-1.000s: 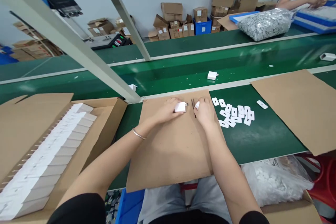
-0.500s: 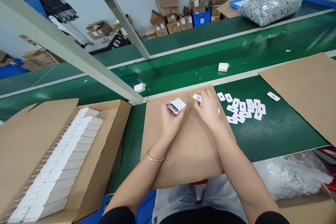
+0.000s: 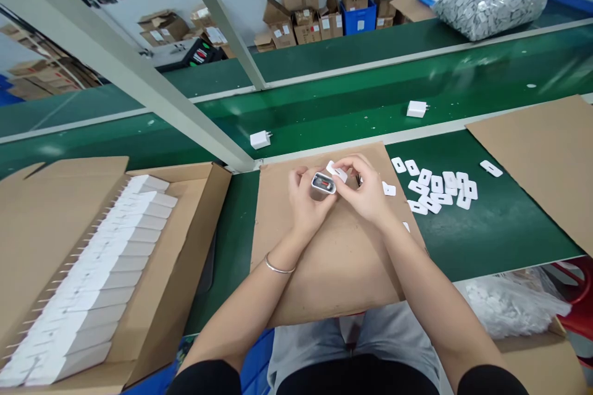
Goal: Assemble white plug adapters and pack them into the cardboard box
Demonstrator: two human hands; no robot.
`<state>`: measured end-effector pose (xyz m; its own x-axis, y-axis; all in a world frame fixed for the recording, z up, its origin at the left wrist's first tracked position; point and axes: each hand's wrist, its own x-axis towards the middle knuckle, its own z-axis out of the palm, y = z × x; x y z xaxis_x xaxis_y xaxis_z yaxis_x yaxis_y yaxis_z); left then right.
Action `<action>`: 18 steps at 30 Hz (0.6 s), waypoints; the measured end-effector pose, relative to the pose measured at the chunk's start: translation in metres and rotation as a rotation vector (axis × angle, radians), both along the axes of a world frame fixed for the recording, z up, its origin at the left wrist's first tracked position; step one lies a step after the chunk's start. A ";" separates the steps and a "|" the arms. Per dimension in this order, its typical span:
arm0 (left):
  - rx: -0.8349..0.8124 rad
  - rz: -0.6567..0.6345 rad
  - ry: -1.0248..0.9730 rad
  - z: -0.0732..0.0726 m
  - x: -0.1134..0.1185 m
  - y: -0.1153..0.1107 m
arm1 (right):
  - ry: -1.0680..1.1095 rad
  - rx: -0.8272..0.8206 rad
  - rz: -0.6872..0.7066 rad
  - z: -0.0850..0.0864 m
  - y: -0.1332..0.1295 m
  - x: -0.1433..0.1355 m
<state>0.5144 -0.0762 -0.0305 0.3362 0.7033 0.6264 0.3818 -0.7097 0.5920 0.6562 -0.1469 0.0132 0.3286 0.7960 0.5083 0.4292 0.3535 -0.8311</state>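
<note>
Step in hand: judged from the pose, fitting a white cover (image 3: 336,171) to the open end of a white casing (image 3: 323,183).
Left hand (image 3: 306,205): closed around the casing, which is held above the cardboard sheet (image 3: 333,271), open end toward the near side, inner parts showing.
Right hand (image 3: 369,190): pinching the cover at the casing's far right edge; whether they touch, I cannot tell.
Next move: would likely call for squaring the cover to the opening, left hand steady, before any pressing.
Loose covers (image 3: 436,184): scattered on the green surface (image 3: 467,241), right of the sheet.
Carton (image 3: 185,259): at left, with a row of white casings (image 3: 99,287).
Since half a second ago: the cover, then well apart from the casing, is now right beside it; the casing's opening shows more squarely.
</note>
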 end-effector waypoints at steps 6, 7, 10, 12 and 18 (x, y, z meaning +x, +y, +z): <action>-0.040 0.019 0.020 -0.002 -0.001 0.002 | -0.040 -0.034 0.120 0.000 0.000 -0.002; -0.048 0.017 0.021 -0.001 -0.001 0.001 | -0.044 -0.041 0.123 0.000 -0.001 -0.002; -0.077 0.013 0.038 0.002 -0.001 0.000 | -0.064 -0.046 0.145 0.003 -0.002 -0.002; -0.100 0.018 0.055 0.003 -0.001 -0.001 | -0.070 -0.040 0.148 0.005 -0.003 -0.002; -0.131 0.025 0.040 0.003 -0.001 0.000 | -0.092 0.006 0.129 0.003 -0.003 -0.003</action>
<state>0.5138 -0.0766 -0.0275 0.3398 0.7866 0.5155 0.4235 -0.6174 0.6629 0.6534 -0.1503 0.0164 0.1760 0.8253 0.5365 0.4541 0.4155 -0.7882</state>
